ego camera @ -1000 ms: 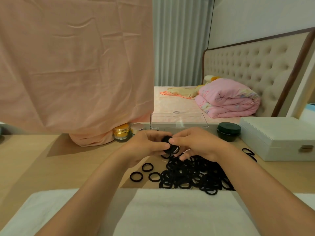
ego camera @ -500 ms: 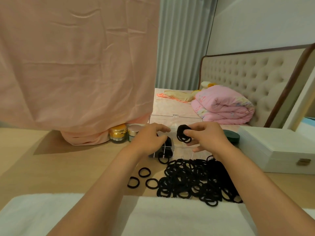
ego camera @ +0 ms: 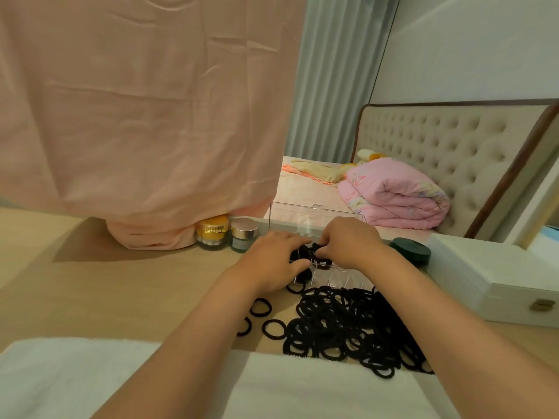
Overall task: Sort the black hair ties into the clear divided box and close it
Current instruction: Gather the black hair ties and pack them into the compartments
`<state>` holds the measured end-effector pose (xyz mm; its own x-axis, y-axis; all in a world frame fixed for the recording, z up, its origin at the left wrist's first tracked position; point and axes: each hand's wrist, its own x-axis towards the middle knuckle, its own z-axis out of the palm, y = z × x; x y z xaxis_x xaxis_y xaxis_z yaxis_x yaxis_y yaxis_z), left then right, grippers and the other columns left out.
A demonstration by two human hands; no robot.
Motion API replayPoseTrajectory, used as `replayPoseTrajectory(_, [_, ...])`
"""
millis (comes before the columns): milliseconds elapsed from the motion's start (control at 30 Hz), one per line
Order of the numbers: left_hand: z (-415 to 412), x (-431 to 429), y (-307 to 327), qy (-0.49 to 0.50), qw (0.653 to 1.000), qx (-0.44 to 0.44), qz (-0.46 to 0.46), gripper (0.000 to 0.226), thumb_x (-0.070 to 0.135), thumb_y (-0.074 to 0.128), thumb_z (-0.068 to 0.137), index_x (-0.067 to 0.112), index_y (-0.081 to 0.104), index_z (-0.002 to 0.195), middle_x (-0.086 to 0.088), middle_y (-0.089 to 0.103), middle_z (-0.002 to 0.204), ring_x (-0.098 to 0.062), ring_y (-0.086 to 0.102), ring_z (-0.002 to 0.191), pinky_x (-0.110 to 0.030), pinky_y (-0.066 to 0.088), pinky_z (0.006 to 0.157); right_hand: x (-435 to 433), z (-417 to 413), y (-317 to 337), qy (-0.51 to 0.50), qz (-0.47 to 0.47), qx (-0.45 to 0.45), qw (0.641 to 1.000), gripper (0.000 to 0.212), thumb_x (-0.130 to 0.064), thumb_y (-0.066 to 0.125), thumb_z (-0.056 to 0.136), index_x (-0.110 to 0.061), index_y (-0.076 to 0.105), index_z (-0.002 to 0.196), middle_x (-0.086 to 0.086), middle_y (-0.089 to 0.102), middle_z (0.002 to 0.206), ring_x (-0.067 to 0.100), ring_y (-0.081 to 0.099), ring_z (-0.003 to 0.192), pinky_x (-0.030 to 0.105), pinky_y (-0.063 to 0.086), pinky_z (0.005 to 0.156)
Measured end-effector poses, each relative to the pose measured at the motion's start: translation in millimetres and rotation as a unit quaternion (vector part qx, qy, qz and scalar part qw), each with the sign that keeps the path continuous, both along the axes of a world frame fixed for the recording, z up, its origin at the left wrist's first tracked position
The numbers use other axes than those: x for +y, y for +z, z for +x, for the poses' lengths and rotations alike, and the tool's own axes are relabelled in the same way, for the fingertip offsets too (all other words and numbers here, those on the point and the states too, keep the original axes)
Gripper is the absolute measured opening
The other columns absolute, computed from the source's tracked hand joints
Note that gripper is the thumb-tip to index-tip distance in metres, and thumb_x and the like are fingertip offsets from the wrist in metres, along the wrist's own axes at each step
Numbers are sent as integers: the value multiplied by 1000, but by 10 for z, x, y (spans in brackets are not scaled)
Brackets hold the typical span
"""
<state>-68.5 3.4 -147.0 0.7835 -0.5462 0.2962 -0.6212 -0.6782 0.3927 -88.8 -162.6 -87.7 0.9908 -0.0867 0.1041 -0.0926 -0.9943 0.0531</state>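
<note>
One bundle (ego camera: 315, 252), held above a moment ago, is going down into the box (ego camera: 340, 279), left end; right hand (ego camera: 351, 241) is pinching it, left hand (ego camera: 272, 263) is curling alongside, grip unclear. Pile (ego camera: 348, 326) is waiting.

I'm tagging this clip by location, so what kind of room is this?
Probably a bedroom: a beige tufted headboard and a folded pink quilt on the bed beyond, and a gold-lidded cosmetic jar on the light wooden table, like a dressing table.
</note>
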Motion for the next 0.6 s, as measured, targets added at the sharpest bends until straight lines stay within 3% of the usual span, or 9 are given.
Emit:
replayPoseTrajectory(100, [-3, -19, -9, -2, 1000, -3, 10, 54, 46, 48, 101, 37, 36, 153, 2, 38, 158, -20, 26, 146, -42, 24, 120, -6, 73, 10, 32, -46, 100, 993, 25, -33, 60, 96, -24, 73, 115, 4, 63, 103, 26, 58, 102, 38, 52, 83])
replayPoseTrajectory(167, [2, -25, -20, -2, 1000, -7, 13, 53, 46, 47, 101, 39, 37, 152, 2, 36, 159, -20, 25, 146, -42, 22, 120, -41, 98, 34, 37, -56, 146, 987, 31, -32, 51, 101, -25, 69, 125, 11, 54, 118, 31, 46, 118, 47, 46, 100])
replayPoseTrajectory(233, [4, -30, -25, 0, 1000, -7, 17, 51, 46, 46, 102, 39, 37, 152, 1, 35, 159, -21, 24, 147, -42, 21, 120, -80, 80, 116, 60, -30, 175, 982, 33, -29, 44, 105, -24, 68, 128, 10, 56, 124, 29, 42, 122, 47, 41, 106])
replayPoseTrajectory(333, [3, -38, -29, -1, 1000, -8, 20, 48, 45, 45, 102, 44, 39, 150, 0, 34, 160, -22, 22, 148, -44, 18, 121, -177, 4, 216, 99, 93, 116, 984, 37, -7, 45, 103, -20, 70, 127, -1, 66, 130, 18, 57, 124, 29, 42, 106])
replayPoseTrajectory(433, [2, -53, -31, -7, 999, -14, 28, 45, 44, 43, 103, 47, 41, 148, 0, 32, 161, -22, 19, 149, -45, 15, 122, -269, -82, 219, 101, 192, 34, 976, 47, 6, 43, 94, -22, 77, 109, -7, 74, 110, 5, 65, 104, 28, 48, 104])
replayPoseTrajectory(533, [11, -65, -41, -7, 999, -17, 31, 45, 44, 43, 103, 45, 41, 148, 2, 32, 161, -22, 20, 149, -45, 14, 121, -319, -108, 124, 104, 161, -37, 981, 46, 1, 43, 94, -25, 77, 110, -2, 68, 127, 12, 60, 120, 26, 43, 103])
replayPoseTrajectory(600, [14, -60, -53, -10, 1000, -22, 21, 46, 45, 45, 101, 44, 41, 147, 4, 37, 158, -22, 25, 147, -45, 17, 121, -312, -114, 51, 118, 111, -14, 987, 42, -8, 45, 96, -25, 74, 119, -5, 62, 138, 16, 54, 128, 32, 41, 109])
